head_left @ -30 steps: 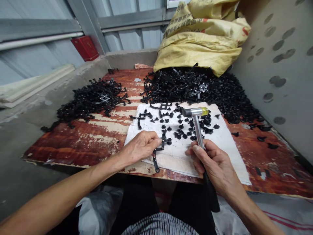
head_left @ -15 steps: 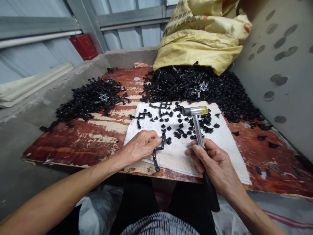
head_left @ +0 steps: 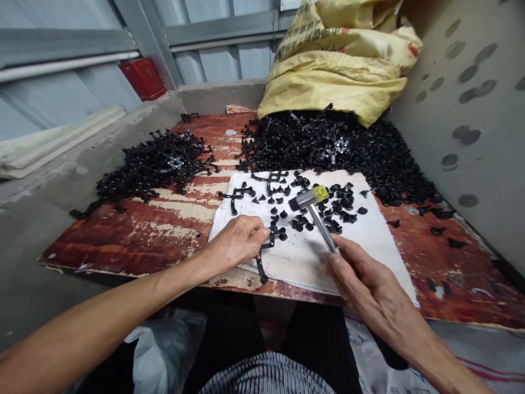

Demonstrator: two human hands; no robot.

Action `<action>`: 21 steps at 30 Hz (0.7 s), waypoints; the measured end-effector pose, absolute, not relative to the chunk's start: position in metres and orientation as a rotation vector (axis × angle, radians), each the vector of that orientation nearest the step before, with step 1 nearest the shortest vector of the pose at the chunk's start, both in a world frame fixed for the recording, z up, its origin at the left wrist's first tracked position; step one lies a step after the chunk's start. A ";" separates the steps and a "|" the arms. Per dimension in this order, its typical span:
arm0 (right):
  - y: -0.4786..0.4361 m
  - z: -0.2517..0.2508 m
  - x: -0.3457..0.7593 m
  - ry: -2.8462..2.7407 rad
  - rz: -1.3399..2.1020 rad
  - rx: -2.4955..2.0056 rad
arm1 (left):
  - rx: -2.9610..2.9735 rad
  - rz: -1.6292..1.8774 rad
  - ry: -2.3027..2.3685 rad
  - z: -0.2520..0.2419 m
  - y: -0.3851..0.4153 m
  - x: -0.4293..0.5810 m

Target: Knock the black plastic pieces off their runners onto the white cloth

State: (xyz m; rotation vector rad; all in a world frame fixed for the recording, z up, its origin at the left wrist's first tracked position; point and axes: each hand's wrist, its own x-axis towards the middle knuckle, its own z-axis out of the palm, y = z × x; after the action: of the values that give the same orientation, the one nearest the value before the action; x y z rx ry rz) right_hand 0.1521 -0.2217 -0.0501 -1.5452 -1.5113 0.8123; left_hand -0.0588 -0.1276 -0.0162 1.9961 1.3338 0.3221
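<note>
My left hand (head_left: 244,238) is closed, thumb and fingers pinching a black jointed linkage (head_left: 261,268) that rests on the white cloth (head_left: 303,271). One arm of the linkage points toward me, near the table's front edge. In my right hand (head_left: 361,268) is a mallet (head_left: 322,227) with a metal shank and a two-ended head, one tip dark and the other yellow. Its head hangs over the cloth, up and to the right of the linkage, apart from it. Several small black round-based pegs (head_left: 301,221) lie scattered beneath and beyond the mallet.
Two more linkages (head_left: 237,194) lie at the cloth's far left. Heaps of black linkages stand at the left (head_left: 151,164) and at the back, where a yellow sack (head_left: 332,82) spills them. A spotted panel (head_left: 463,109) borders the right; a concrete ledge (head_left: 82,158) runs along the left.
The mallet has swung left and tilted, its head now closer to the linkage. My right hand turned with it. My left hand and the linkage have hardly moved.
</note>
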 end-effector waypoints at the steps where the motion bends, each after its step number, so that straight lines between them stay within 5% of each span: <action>1: -0.225 -0.049 0.154 -1.616 0.697 -1.538 | 2.010 0.329 1.330 -0.016 -0.128 -0.058; 9: -0.247 -0.033 0.160 -1.905 0.173 -1.275 | 2.017 0.352 1.360 -0.017 -0.132 -0.055; 21: -0.254 -0.028 0.160 -1.967 0.072 -1.321 | 2.074 0.389 1.375 -0.018 -0.135 -0.055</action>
State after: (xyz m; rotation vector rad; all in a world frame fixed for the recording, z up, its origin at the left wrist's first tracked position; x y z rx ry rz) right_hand 0.1601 -0.2541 -0.0282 -1.3213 -1.9669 0.0724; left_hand -0.0549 -0.1350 -0.0182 2.0745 1.3746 0.3894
